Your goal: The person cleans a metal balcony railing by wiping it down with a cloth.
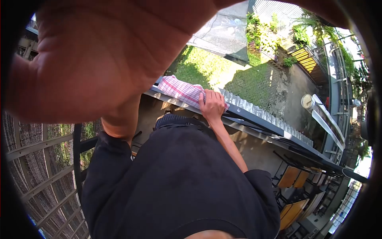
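The left hand (pixel 103 67), partly cropped, shows no determinable grip; the right hand (pixel 214 104) clasps the cloth (pixel 181 91) on the railing (pixel 258 120), presumably preventing slippage.

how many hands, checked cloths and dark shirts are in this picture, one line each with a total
Hands: 2, left hand and right hand
Checked cloth: 1
Dark shirt: 1
Total: 4

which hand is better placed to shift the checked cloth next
Probably the right hand: it rests on the checked cloth, which lies along the railing. The left hand is raised close to the camera, seemingly off the cloth.
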Demonstrator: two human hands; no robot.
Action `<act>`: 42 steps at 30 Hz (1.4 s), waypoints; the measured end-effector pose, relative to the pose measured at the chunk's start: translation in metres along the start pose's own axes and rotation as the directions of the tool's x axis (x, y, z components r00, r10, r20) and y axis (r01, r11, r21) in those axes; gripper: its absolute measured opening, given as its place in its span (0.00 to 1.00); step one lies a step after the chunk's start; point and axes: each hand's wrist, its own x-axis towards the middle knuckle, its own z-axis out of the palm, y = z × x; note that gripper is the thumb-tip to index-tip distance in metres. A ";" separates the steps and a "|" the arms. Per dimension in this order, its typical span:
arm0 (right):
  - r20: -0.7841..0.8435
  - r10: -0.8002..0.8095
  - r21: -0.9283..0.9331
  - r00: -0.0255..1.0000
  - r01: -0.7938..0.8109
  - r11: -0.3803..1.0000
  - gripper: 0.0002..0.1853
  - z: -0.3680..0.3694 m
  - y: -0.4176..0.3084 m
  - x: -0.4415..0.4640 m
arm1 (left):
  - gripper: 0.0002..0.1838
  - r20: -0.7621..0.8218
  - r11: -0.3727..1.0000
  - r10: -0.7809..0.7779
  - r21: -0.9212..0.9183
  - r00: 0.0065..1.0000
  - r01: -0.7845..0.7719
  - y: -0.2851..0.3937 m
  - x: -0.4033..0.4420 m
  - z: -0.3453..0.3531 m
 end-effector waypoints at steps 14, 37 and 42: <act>-0.113 0.074 -0.214 0.991 -0.097 0.972 0.11 0.015 -0.012 0.003 | 0.32 -0.008 0.999 0.043 -0.029 0.999 -0.044 0.049 0.033 -0.063; -0.195 0.168 -0.346 0.966 -0.228 0.910 0.08 0.027 -0.022 -0.001 | 0.32 -0.011 0.988 0.124 -0.090 0.992 -0.124 0.104 0.050 -0.146; -0.206 0.162 -0.354 0.965 -0.228 0.907 0.08 0.029 -0.021 0.000 | 0.32 -0.005 0.975 0.215 -0.050 0.977 -0.215 0.131 0.067 -0.158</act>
